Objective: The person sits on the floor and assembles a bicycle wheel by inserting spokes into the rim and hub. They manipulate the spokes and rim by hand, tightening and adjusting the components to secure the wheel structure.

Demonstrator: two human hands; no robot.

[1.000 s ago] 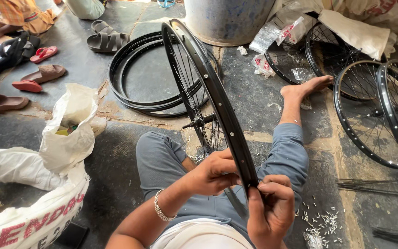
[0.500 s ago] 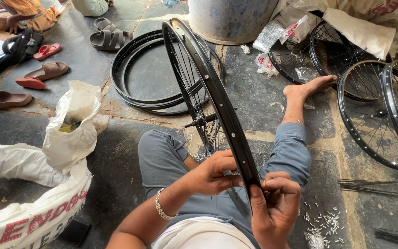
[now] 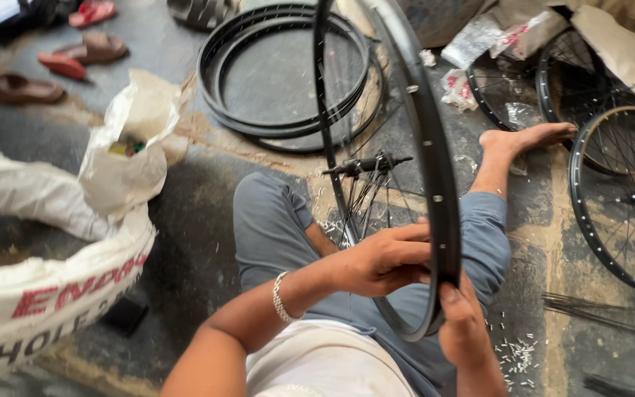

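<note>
A black spoked bicycle wheel rim (image 3: 426,140) stands upright across my lap, its hub and axle (image 3: 367,165) showing between thin spokes. My left hand (image 3: 384,259), a metal bracelet on its wrist, holds the rim's near edge from the left side. My right hand (image 3: 463,323) grips the rim from below and to the right, thumb pressed on the outer face. I sit on the floor in blue-grey trousers with one bare foot (image 3: 527,137) stretched out.
Black tyres (image 3: 259,121) lie stacked on the floor ahead. More spoked wheels (image 3: 619,198) lie at the right. A white plastic bag (image 3: 130,158) and a big white sack (image 3: 45,287) stand at the left. Small metal nipples (image 3: 516,356) and loose spokes (image 3: 597,309) scatter near my right knee. Sandals (image 3: 60,66) lie far left.
The view has closed in on the wheel. The rim has turned in my hands, and my right hand has slid lower under the rim while the left keeps its hold.
</note>
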